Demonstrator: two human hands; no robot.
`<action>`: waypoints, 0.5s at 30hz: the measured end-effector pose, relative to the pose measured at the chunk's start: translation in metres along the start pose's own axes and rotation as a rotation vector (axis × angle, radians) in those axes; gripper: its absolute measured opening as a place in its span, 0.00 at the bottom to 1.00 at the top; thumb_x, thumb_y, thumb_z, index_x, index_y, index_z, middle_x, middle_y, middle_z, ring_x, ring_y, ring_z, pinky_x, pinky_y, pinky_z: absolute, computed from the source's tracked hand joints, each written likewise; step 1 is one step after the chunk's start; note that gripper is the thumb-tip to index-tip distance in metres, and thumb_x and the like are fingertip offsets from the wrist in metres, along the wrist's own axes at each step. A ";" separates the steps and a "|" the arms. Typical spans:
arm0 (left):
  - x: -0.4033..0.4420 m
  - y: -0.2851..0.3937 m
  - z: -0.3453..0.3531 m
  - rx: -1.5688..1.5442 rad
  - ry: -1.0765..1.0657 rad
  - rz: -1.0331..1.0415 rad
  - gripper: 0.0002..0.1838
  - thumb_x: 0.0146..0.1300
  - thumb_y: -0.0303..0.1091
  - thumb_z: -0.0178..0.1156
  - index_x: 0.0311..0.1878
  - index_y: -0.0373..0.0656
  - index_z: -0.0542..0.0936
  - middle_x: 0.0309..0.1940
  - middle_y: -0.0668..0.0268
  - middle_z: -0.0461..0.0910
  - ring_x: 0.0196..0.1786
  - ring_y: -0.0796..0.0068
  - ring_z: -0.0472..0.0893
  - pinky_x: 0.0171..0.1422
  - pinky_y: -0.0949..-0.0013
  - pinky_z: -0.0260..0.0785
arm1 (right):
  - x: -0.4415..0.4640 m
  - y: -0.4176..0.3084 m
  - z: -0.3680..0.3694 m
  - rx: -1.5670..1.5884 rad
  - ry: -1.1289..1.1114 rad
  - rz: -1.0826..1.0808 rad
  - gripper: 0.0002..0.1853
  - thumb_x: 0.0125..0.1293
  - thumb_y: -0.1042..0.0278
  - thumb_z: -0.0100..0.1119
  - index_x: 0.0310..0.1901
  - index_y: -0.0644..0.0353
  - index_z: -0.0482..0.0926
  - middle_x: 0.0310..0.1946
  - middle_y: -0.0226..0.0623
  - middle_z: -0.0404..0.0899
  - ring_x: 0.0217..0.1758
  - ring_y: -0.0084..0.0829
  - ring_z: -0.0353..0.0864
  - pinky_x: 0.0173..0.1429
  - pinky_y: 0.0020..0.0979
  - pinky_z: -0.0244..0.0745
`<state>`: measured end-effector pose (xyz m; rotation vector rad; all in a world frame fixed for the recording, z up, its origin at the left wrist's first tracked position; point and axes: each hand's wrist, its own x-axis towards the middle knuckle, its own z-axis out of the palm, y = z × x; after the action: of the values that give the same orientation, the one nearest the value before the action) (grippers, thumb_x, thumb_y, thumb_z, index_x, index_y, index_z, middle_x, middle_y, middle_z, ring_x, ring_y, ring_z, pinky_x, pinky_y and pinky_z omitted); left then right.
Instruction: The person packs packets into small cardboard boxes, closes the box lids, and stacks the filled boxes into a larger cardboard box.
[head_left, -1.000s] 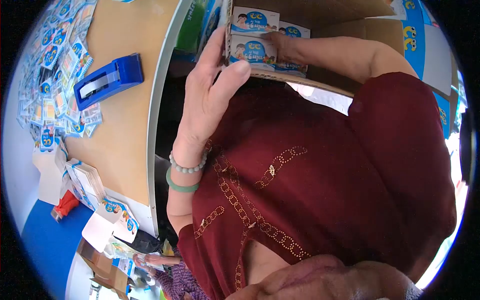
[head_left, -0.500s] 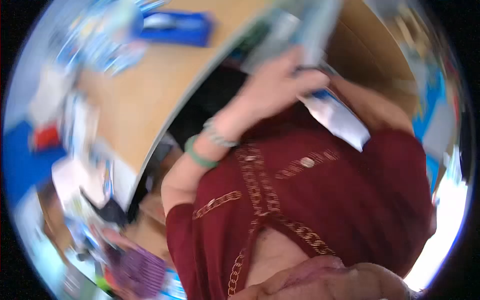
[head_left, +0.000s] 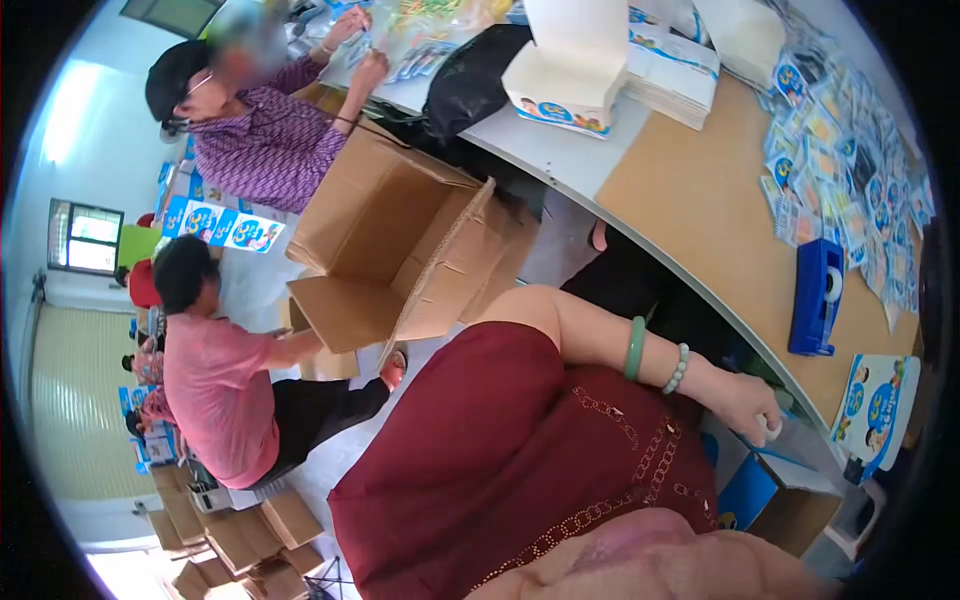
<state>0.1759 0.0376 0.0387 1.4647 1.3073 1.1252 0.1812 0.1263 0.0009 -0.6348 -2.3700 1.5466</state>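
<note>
My left hand (head_left: 745, 405), with a green bangle (head_left: 634, 348) and a bead bracelet (head_left: 677, 368) on its wrist, is below the table's curved edge at the right. Its fingers are curled, with a small whitish bit showing at the fingertips that I cannot make out. Just under it stands an open carton (head_left: 795, 510) with a blue panel. A printed white-and-blue box (head_left: 875, 408) rests on the table to the right of the hand. My right hand does not show.
On the table (head_left: 680, 190) lie a blue tape dispenser (head_left: 818, 297), heaped small packets (head_left: 825, 150), a stack of flat cartons (head_left: 675, 75), an open white box (head_left: 565, 90) and a black bag (head_left: 480, 80). A large cardboard box (head_left: 400, 230) stands left, near two people.
The view has swung left toward the room and the co-workers. My left hand now appears at the right; my right arm and the white-and-blue item near my hands have left view.
</note>
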 end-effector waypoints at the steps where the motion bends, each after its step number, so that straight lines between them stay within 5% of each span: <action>1: -0.006 0.000 -0.002 0.001 0.006 -0.002 0.24 0.56 0.42 0.65 0.53 0.38 0.81 0.42 0.51 0.83 0.44 0.52 0.82 0.48 0.57 0.73 | 0.016 -0.018 0.013 -0.035 -0.038 -0.083 0.19 0.71 0.58 0.51 0.57 0.61 0.74 0.49 0.40 0.80 0.50 0.37 0.78 0.51 0.40 0.70; 6: -0.039 0.032 -0.050 -0.023 -0.016 0.055 0.21 0.57 0.38 0.65 0.52 0.38 0.81 0.41 0.55 0.84 0.42 0.59 0.83 0.47 0.62 0.74 | 0.093 -0.081 0.084 -0.301 -0.154 -0.335 0.20 0.72 0.58 0.50 0.58 0.61 0.73 0.50 0.42 0.80 0.50 0.38 0.78 0.52 0.40 0.70; 8: -0.067 0.062 -0.085 -0.058 0.182 0.006 0.18 0.58 0.35 0.64 0.51 0.39 0.81 0.36 0.59 0.83 0.38 0.67 0.82 0.44 0.65 0.74 | 0.120 -0.091 0.111 -0.436 -0.171 -0.345 0.20 0.72 0.58 0.50 0.58 0.62 0.73 0.50 0.43 0.80 0.50 0.38 0.79 0.52 0.40 0.70; 9: -0.077 0.062 -0.105 -0.016 0.310 0.227 0.14 0.60 0.33 0.64 0.49 0.39 0.81 0.33 0.64 0.82 0.35 0.76 0.79 0.40 0.68 0.74 | 0.131 -0.093 0.122 -0.502 -0.173 -0.342 0.20 0.72 0.58 0.50 0.59 0.62 0.73 0.51 0.43 0.80 0.50 0.38 0.79 0.53 0.40 0.70; 10: -0.107 0.105 -0.126 -0.117 0.422 0.071 0.14 0.62 0.32 0.65 0.50 0.41 0.81 0.37 0.67 0.82 0.38 0.80 0.78 0.40 0.71 0.73 | 0.140 -0.093 0.130 -0.557 -0.176 -0.331 0.20 0.72 0.58 0.50 0.59 0.62 0.73 0.51 0.43 0.80 0.50 0.39 0.79 0.53 0.39 0.70; 11: -0.137 0.138 -0.143 -0.175 0.547 0.162 0.16 0.63 0.34 0.66 0.53 0.42 0.80 0.43 0.69 0.80 0.41 0.82 0.77 0.41 0.74 0.73 | 0.147 -0.090 0.135 -0.612 -0.177 -0.322 0.20 0.72 0.58 0.50 0.59 0.62 0.72 0.51 0.44 0.80 0.50 0.39 0.79 0.53 0.39 0.70; 15: -0.210 0.193 -0.158 -0.491 0.938 0.582 0.20 0.57 0.34 0.71 0.51 0.38 0.79 0.39 0.69 0.81 0.43 0.80 0.79 0.44 0.72 0.72 | 0.148 -0.073 0.126 -0.793 -0.205 -0.269 0.21 0.72 0.58 0.49 0.60 0.63 0.72 0.52 0.45 0.79 0.51 0.39 0.79 0.53 0.39 0.71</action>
<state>0.0569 -0.1849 0.2451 0.9542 1.0266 2.5135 -0.0180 0.0706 0.0107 -0.2656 -3.0528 0.5455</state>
